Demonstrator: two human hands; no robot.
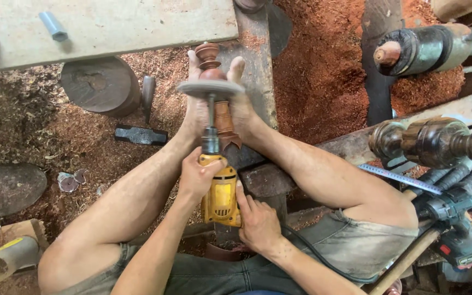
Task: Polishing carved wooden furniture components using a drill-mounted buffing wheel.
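Closest to me, both hands clamp the yellow drill (220, 192): left hand (196, 177) wrapped over its nose, right hand (258, 221) closed along its side. I judge the sanding is underway, grey sanding disc (211, 88) against the turned wooden finial (218, 93) pinned between both feet (195, 112) (toes close to the disc). Next calls for steady pressure. Room is tight; sawdust (323, 60) lies open beyond.
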